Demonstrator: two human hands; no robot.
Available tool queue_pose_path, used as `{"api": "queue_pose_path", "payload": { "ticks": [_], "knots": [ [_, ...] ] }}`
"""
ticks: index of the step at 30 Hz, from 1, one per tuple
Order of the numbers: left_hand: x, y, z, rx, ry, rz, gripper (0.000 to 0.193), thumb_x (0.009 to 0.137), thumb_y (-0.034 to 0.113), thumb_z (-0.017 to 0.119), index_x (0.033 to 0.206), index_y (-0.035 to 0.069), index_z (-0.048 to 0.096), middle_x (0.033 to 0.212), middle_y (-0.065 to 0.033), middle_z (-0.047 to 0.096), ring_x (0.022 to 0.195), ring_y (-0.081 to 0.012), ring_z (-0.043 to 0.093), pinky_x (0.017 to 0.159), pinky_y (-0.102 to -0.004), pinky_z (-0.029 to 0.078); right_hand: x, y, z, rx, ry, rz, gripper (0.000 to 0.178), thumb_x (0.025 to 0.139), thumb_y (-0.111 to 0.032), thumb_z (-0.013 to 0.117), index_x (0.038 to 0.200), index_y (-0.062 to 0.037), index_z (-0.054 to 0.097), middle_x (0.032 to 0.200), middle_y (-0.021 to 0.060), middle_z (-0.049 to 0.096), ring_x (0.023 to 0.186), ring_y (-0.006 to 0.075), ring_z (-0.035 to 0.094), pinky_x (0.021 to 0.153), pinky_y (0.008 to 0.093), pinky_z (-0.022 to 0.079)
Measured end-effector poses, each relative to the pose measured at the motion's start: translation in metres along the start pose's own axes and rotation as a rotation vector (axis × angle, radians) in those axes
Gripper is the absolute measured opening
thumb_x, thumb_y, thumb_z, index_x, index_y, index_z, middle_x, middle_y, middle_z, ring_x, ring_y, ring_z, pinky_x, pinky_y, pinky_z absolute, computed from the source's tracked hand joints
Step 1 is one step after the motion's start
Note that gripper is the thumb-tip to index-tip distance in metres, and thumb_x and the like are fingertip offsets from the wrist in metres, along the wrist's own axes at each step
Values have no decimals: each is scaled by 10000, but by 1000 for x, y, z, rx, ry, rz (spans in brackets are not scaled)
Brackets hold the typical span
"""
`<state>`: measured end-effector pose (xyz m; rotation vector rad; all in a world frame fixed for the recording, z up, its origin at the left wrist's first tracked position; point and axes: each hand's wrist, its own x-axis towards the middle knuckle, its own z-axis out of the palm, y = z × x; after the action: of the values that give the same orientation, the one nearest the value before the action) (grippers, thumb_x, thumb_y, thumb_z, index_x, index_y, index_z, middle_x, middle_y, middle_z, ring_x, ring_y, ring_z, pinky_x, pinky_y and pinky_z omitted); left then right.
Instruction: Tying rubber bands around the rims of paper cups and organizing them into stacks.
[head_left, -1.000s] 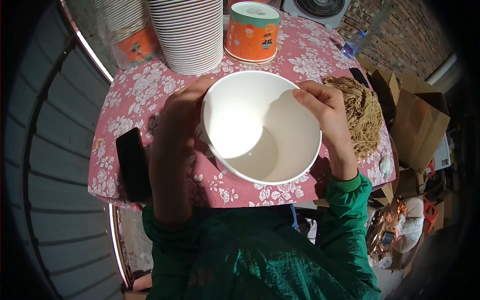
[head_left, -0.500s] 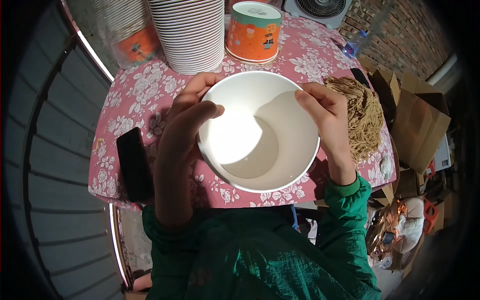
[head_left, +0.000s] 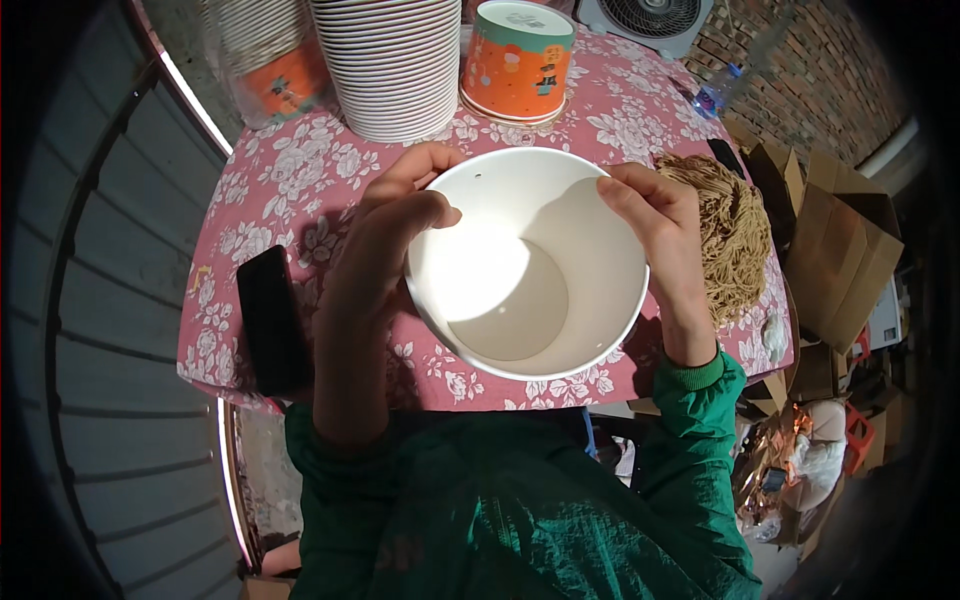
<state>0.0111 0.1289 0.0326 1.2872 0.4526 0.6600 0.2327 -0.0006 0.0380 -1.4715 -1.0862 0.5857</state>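
Observation:
A large paper bucket (head_left: 535, 335) is held tilted over the near part of the table, its white inside facing me. My left hand (head_left: 400, 210) grips the upper left of its rim, thumb inside and fingers behind. At the upper right, my right hand (head_left: 660, 220) pinches the rim with the thumb over the inner wall. A small dark hole shows in the wall near the rim beside my left hand, and a small bright spot lies at the lower right. Sunlight falls on the left of the inside. The bucket's outer side is hidden.
Behind stand a tall stack of white-rimmed buckets (head_left: 392, 70), a bagged stack (head_left: 275, 75) and an upturned orange-and-green bucket (head_left: 518, 75). Tan cords (head_left: 730, 235) lie right, a black phone (head_left: 270, 320) left. A fan (head_left: 650, 20) and bottle (head_left: 716, 92) are farther off; cardboard boxes (head_left: 840, 250) are beyond the table.
The bucket and both hands have shifted slightly to the right in the picture. The small dark hole near the left of the rim has come into sight. Both hands keep their grip.

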Motion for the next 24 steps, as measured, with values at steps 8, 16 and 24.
{"api": "queue_pose_path", "payload": {
  "ticks": [8, 16, 24],
  "knots": [
    [2, -11, 2, -59, 37, 143, 447, 717, 130, 564, 1137, -23, 576, 952, -124, 640, 790, -183, 638, 709, -276, 532, 15, -15, -11, -669, -62, -455, 192, 947, -120, 666, 1074, 21, 696, 919, 103, 702, 692, 205, 681, 631, 326, 516],
    [6, -20, 6, -157, 110, 185, 437, 703, 106, 574, 1126, -5, 564, 930, -103, 621, 755, -182, 628, 675, -280, 548, 46, -41, 17, -985, -418, -1023, 169, 824, -65, 679, 977, -17, 626, 876, 112, 595, 765, 333, 658, 600, 434, 510],
    [6, -21, 6, -157, 91, 230, 463, 740, 126, 580, 1180, -19, 554, 959, -98, 632, 814, -165, 633, 722, -277, 537, 57, -36, 42, -832, -350, -1015, 161, 824, -89, 693, 948, -11, 623, 863, 118, 658, 761, 335, 685, 607, 438, 531]
  ]
}}
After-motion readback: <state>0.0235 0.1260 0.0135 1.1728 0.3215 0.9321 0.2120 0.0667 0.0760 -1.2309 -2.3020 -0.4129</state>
